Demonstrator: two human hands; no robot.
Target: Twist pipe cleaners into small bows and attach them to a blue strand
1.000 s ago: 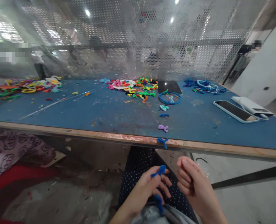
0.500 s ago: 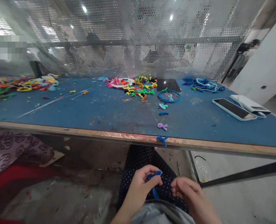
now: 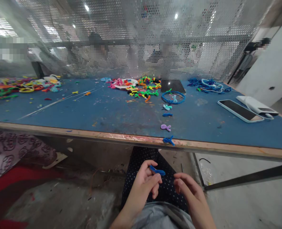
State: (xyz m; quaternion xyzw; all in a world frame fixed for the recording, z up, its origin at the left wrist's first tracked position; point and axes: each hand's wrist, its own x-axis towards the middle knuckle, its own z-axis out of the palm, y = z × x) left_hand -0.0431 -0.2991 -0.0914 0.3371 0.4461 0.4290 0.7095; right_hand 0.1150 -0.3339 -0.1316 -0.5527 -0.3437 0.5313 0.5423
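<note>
Bright, even light falls from ceiling lamps (image 3: 86, 7), which glare through the perforated screen (image 3: 141, 41) behind the bench (image 3: 121, 111). Shadows are soft. The wide lens bends the bench edge and stretches the corners. Figures beyond the screen are blurred; the hands (image 3: 144, 184) look slightly soft.

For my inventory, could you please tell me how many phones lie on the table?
1 for sure: a phone near the table's right end. The dark slab farther back may be another device; I cannot tell.
</note>
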